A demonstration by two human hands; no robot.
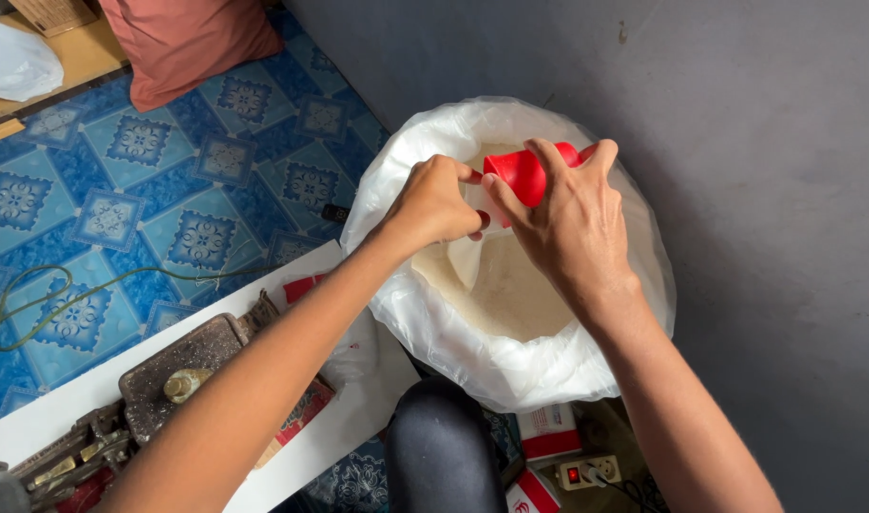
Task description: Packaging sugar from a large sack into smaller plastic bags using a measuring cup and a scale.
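Above the rice sack [510, 370], right-hand fingers [558, 161] wrap a red cup [522, 174].

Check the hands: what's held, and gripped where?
The right hand holds a red plastic cup around its side, over the open rice sack. The left hand is closed at the cup's base; what it pinches is unclear.

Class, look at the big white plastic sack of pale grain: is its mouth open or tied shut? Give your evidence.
Open. The white plastic sack's rim is rolled back, exposing the pale grain, and both hands reach inside.
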